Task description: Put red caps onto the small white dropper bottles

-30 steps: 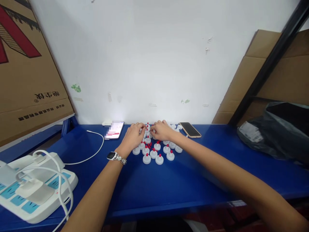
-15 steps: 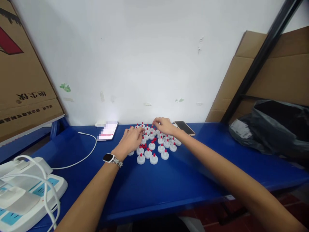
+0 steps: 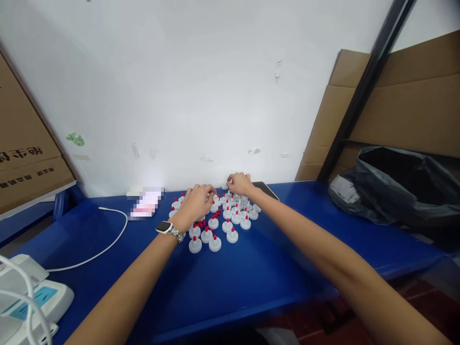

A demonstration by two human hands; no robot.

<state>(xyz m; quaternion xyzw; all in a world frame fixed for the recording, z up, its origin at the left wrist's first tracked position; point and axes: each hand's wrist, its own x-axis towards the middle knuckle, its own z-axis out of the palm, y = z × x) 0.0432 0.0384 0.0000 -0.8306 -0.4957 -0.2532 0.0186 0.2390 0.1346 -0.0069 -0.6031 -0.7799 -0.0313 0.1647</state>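
Observation:
Several small white caps with red tips (image 3: pixel 214 243) stand in a cluster on the blue table (image 3: pixel 251 278). My left hand (image 3: pixel 196 203), a watch on its wrist, rests over the left part of the cluster with its fingers curled. My right hand (image 3: pixel 240 184) reaches to the far side of the cluster, fingertips pinched near a cap by the wall. Whether either hand holds a piece is hidden by the fingers. Loose red tips (image 3: pixel 217 212) lie among the caps.
A lit phone (image 3: pixel 146 206) lies left of the caps with a white cable (image 3: pixel 108 242) beside it. A dark phone (image 3: pixel 265 190) lies behind my right wrist. A white device (image 3: pixel 25 299) sits at the front left. A black bag (image 3: pixel 398 187) and cardboard (image 3: pixel 402 105) stand right.
The view has swung to the right, so everything sits further left in the picture. My right hand has reached slightly further toward the wall. My left hand stays over the caps.

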